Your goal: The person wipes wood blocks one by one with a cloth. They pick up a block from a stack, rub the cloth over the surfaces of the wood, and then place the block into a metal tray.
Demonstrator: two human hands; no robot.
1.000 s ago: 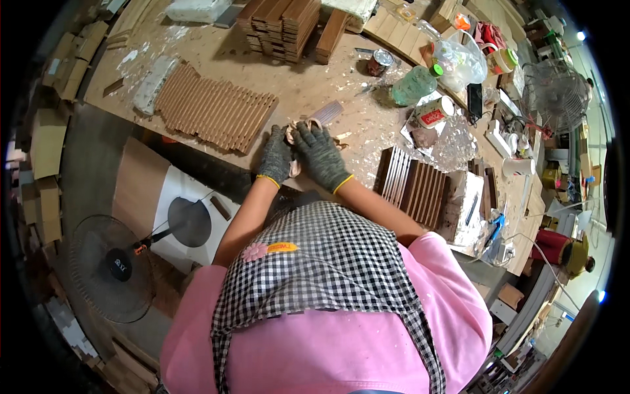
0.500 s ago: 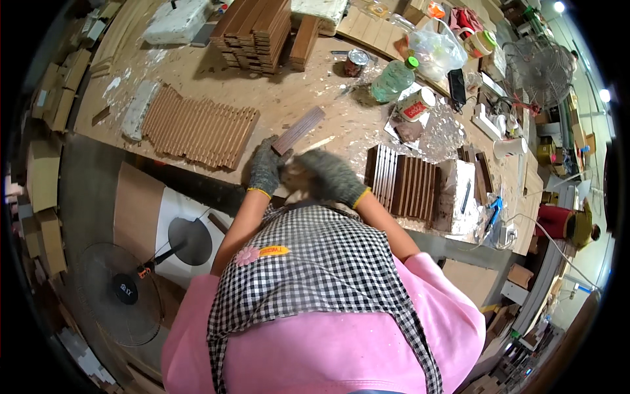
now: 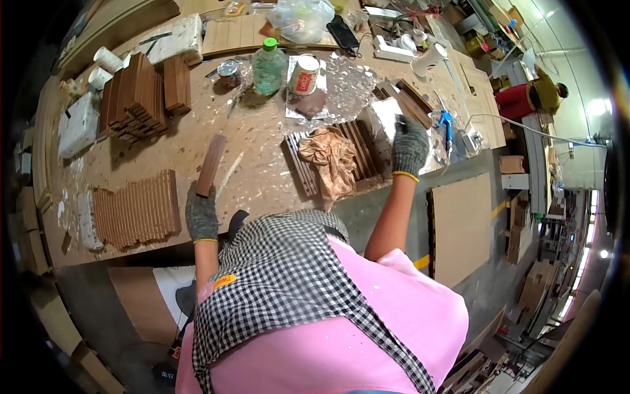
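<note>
On workbench (image 3: 262, 157), left hand (image 3: 201, 213) gripping slat (image 3: 211, 165)

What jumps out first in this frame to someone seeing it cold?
The left hand, in a grey glove, holds a brown wooden slat upright over the workbench, beside a row of similar slats laid flat at the near left edge. The right hand reaches to slats at the bench's right, past a crumpled brown rag. A green bottle stands farther back.

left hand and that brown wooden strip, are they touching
Touching. The head view shows the gloved left hand closed round the lower end of the wooden strip, whose upper end rises clear above the workbench.
</note>
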